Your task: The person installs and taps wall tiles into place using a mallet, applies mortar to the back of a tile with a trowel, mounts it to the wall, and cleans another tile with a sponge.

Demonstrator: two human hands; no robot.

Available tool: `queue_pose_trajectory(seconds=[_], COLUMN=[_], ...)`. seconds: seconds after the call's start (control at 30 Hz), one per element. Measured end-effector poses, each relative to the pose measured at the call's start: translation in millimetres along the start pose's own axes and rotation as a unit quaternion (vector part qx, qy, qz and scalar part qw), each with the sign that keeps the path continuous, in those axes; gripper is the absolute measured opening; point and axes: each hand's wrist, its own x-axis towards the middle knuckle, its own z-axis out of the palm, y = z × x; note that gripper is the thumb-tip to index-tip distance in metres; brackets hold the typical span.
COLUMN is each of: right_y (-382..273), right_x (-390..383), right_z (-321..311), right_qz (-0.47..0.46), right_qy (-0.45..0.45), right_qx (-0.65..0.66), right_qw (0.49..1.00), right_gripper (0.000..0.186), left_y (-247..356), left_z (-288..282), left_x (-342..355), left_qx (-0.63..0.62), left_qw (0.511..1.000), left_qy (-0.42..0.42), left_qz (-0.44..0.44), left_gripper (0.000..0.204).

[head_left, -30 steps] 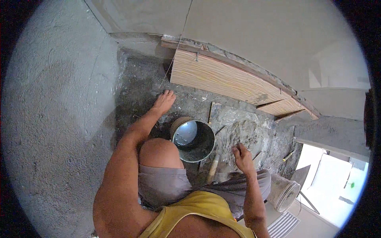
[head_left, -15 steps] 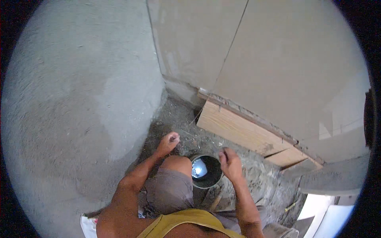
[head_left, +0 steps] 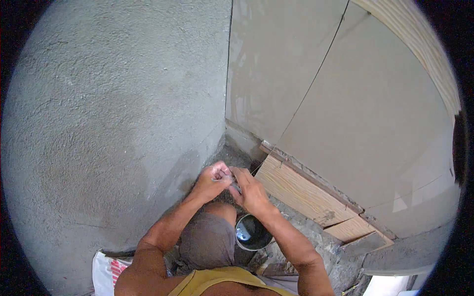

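My left hand (head_left: 214,177) and my right hand (head_left: 248,190) are together above my knee, close to the wall corner. Both are closed, fingertips pinched around a thin string (head_left: 316,74). The string slants down across the back wall to my hands; its end between my fingers is too small to make out. Just below my right wrist stands a dark round bucket (head_left: 266,233) with liquid in it that reflects light.
A rough grey wall (head_left: 108,108) rises on the left, meeting a smoother back wall (head_left: 380,108). Wooden boards (head_left: 301,190) lean along the back wall's base. The rubble-strewn floor (head_left: 321,246) is uneven. A white sack (head_left: 102,274) lies at lower left.
My hands were apart on either side of the bucket, and now meet at the fingertips. The right hand moved left and the view shifted, with the boards now lower and further right.
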Motion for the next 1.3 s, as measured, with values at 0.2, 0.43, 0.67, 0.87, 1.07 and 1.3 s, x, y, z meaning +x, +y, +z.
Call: queue_pose_trajectory(seconds=[0.2, 0.43, 0.67, 0.87, 1.07, 1.3], right_y=[-2.3, -17.2, -53.0, -77.9, -94.1, -103.8], right_x=[2.4, 25.9, 65.4, 116.6, 195.8, 290.6], right_z=[-4.5, -29.6, -62.5, -111.8, -144.4, -141.2], right_qz=[-0.044, -0.029, 0.080, -0.015, -0.027, -0.082], right_qy=[0.096, 0.213, 0.264, 0.331, 0.456, 0.524], right_qx=[-0.033, 0.053, 0.224, 0.072, 0.157, 0.147], right_qw=[0.994, 0.975, 0.935, 0.941, 0.875, 0.835], right_gripper=[0.049, 0.013, 0.016, 0.014, 0.020, 0.019], left_y=[13.7, 50.3, 109.7, 187.0, 327.5, 476.3], left_z=[5.1, 4.3, 5.3, -4.9, -45.1, -73.9], left_x=[11.6, 12.5, 36.7, 69.4, 132.7, 216.6], left_qx=[-0.019, -0.277, -0.144, 0.026, 0.338, 0.531], left_qw=[0.999, 0.958, 0.974, 0.949, 0.825, 0.659], left_qy=[0.042, -0.073, -0.030, 0.072, 0.116, 0.228], left_qz=[0.026, 0.025, 0.175, 0.305, 0.437, 0.481], left_gripper=[0.009, 0.016, 0.016, 0.014, 0.021, 0.022])
